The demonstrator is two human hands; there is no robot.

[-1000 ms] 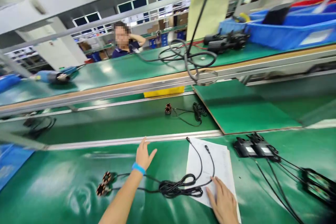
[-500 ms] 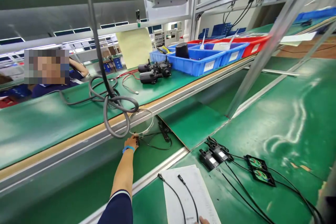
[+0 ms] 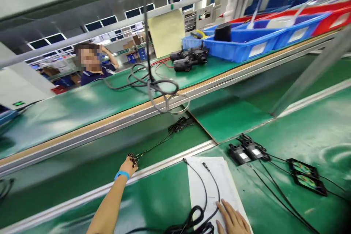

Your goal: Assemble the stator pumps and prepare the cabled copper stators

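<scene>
My left hand (image 3: 129,167), with a blue band at the wrist, is closed around a small dark part (image 3: 132,159) whose exact kind is blurred. A thin black cable (image 3: 153,147) runs from it to a coiled black cable (image 3: 179,124) in the green recess. My right hand (image 3: 233,219) lies with fingers spread on white paper sheets (image 3: 233,186), its fingertips beside a black cable (image 3: 216,186). A second black cable (image 3: 201,179) lies on the same sheets; a thick black cable bundle (image 3: 192,223) sits at the bottom edge.
Two black box-shaped units (image 3: 248,151) are wired to black frames with green insides (image 3: 307,177). On the upper shelf are black motor-like parts (image 3: 189,58), blue bins (image 3: 246,45) and a red bin (image 3: 334,16). A grey cable (image 3: 148,44) hangs down. Another person (image 3: 95,64) is opposite.
My left hand has pulled the dark part left and nearer, stretching its cable. My right hand has come further into view over the papers. The camera view has shifted left.
</scene>
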